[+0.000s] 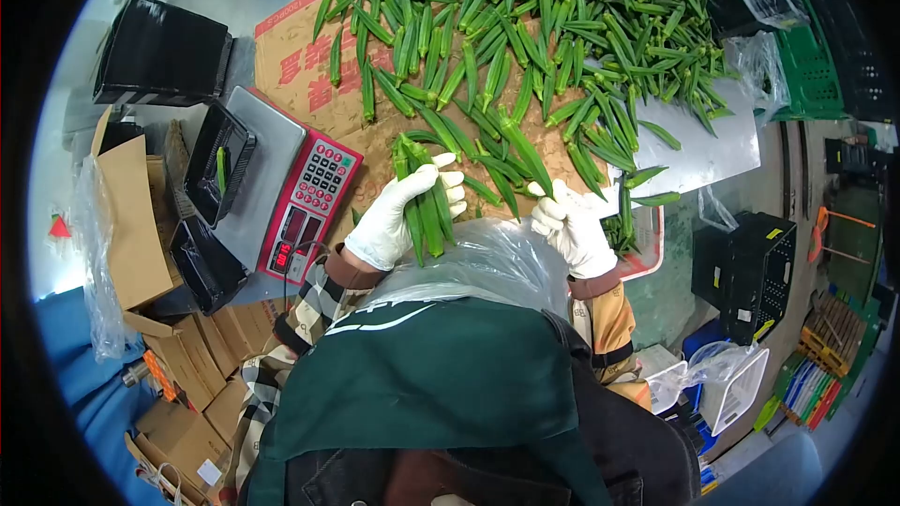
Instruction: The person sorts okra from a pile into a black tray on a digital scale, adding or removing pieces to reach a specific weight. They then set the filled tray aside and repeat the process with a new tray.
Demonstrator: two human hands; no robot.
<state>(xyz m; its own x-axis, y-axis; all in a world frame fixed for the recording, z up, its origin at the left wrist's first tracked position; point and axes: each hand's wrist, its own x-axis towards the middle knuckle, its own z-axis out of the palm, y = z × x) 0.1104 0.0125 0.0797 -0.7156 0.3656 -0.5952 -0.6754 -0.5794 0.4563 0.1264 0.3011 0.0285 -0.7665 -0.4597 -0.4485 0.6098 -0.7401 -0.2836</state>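
Observation:
My left hand [398,215], in a white glove, grips a bunch of green okra pods [424,206] held upright above the table's near edge. My right hand [570,225], also gloved in white, pinches one long okra pod [523,156] that slants up to the left. Both hands hover over the near edge of a big heap of loose okra [525,28] spread on brown cardboard [300,66]. A clear plastic bag [478,262] lies just below my hands, against my green apron.
A red and silver weighing scale [300,192] stands left of my hands, with a black tray [217,164] holding one pod on it. More black trays [164,52] and cardboard boxes [187,365] sit at the left. Green crates [811,66] and black crates [745,267] stand at the right.

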